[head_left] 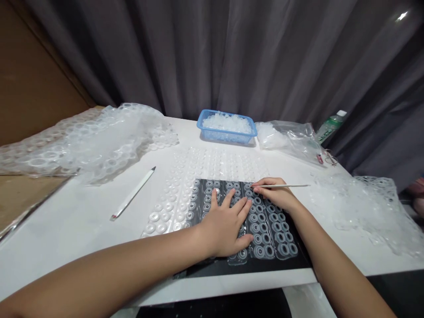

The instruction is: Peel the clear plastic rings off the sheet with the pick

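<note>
Near the counter's (66, 221) front edge, the left hand (225, 227) is resting on a sheet (261, 227), fingers apart; the right hand (274, 194) is clamping fingers on a stick (293, 186).

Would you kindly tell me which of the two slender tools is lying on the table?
The white dark-tipped tool, left of the black mat; the other, a thin stick, is in the right hand.

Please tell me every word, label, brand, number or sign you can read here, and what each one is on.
Nothing can be read with certainty.
Green bottle: printed marks, too small and blurred to read.
Blue basket, thin stick: no lettering that I can make out.
</note>
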Demonstrator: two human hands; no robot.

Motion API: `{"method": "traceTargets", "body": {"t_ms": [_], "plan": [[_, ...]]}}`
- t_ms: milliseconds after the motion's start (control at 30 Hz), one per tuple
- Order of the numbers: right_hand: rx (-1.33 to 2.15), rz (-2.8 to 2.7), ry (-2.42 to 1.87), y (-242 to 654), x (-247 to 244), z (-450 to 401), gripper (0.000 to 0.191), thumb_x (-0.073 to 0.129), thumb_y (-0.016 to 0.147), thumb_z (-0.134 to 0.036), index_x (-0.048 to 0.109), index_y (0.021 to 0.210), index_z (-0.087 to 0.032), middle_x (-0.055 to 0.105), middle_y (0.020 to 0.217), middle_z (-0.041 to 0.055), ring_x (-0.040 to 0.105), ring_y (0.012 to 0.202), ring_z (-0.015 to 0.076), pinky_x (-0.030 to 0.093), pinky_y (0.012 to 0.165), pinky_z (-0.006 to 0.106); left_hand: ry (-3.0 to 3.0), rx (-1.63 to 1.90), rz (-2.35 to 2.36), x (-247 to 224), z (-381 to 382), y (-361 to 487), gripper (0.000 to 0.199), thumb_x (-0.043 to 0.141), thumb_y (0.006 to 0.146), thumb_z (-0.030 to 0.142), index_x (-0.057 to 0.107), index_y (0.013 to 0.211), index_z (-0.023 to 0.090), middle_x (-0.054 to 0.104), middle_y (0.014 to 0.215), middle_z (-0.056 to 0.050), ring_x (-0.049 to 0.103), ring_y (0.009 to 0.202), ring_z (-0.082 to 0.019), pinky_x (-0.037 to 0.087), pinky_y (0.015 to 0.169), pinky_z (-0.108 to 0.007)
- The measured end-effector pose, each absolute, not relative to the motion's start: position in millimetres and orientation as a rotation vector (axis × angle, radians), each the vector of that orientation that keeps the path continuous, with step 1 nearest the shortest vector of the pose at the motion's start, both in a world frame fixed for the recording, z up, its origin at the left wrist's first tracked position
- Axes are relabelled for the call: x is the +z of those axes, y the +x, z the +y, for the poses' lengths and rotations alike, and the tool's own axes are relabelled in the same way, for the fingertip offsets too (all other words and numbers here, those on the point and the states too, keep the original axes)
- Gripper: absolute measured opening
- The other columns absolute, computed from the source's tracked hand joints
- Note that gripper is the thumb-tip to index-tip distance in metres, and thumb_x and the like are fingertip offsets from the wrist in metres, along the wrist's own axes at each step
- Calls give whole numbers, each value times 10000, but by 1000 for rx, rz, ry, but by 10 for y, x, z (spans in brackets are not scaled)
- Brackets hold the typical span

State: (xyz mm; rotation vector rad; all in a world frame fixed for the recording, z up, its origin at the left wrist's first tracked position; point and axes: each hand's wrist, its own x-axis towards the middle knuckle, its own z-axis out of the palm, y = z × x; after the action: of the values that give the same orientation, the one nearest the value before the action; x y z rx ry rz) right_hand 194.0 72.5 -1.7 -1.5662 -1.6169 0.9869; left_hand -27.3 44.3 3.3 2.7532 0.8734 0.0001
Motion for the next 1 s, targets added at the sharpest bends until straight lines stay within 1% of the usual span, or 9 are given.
{"method": "traceTargets", "body": {"t_ms": [333,433,500,567,633,700,767,867,1000], "plan": [[944,-1641,-1560,1955,-41,725,253,672,730,-385,726,868,-180,710,768,52,523,491,106,439,495,254,2744,-36,885,76,434,-270,753,250,875,626,145,1474,182,226,1512,-84,32,1376,-418,-36,975,-757],[936,-1656,-1567,1959,-42,731,244,670,737,-384,726,869,-186,707,748,51,564,531,131,466,528,273,2743,-42,880,74,433,-274,755,238,877,630,142,1475,179,222,1513,-88,26,1377,-417,-40,975,-756],[926,-1674,-1570,1953,-38,735,219,665,747,-373,724,858,-193,713,776,55,617,622,166,499,596,300,2739,-50,877,74,432,-275,755,235,878,631,141,1475,178,220,1513,-88,28,1376,-418,-36,977,-753],[888,-1724,-1543,1937,-32,735,177,659,759,-347,721,845,-205,720,846,58,654,758,195,517,710,332,2741,-56,882,73,433,-275,751,236,879,629,142,1476,184,219,1514,-87,24,1378,-415,-35,988,-743],[811,-1815,-1459,1915,-28,724,141,647,778,-320,717,841,-216,714,939,57,652,886,207,499,828,357,2746,-61,887,68,436,-273,749,236,877,633,145,1476,192,216,1515,-87,18,1379,-413,-37,997,-733],[733,-1907,-1381,1889,-28,701,133,624,804,-311,709,850,-220,696,1019,57,637,964,213,473,894,372,2752,-58,890,63,438,-270,749,227,877,637,146,1476,194,216,1515,-91,14,1378,-414,-39,996,-732],[678,-1970,-1403,1866,-38,675,160,572,845,-324,690,898,-229,687,1049,57,636,979,224,477,882,383,2755,-59,882,63,437,-265,749,221,878,638,147,1475,192,222,1513,-94,20,1376,-418,-31,991,-739],[522,-1990,-1514,1871,-64,665,199,487,890,-327,641,972,-231,694,1026,68,651,936,241,494,810,374,2756,-69,889,85,432,-249,749,257,873,630,170,1472,189,261,1499,-105,45,1370,-429,-2,998,-737],[198,-1665,-1662,2006,-77,719,216,445,894,-322,596,981,-195,693,961,104,664,839,246,491,774,370,2738,-104,900,161,427,-233,761,322,859,610,188,1468,174,294,1482,-120,73,1360,-444,21,992,-745]]}}
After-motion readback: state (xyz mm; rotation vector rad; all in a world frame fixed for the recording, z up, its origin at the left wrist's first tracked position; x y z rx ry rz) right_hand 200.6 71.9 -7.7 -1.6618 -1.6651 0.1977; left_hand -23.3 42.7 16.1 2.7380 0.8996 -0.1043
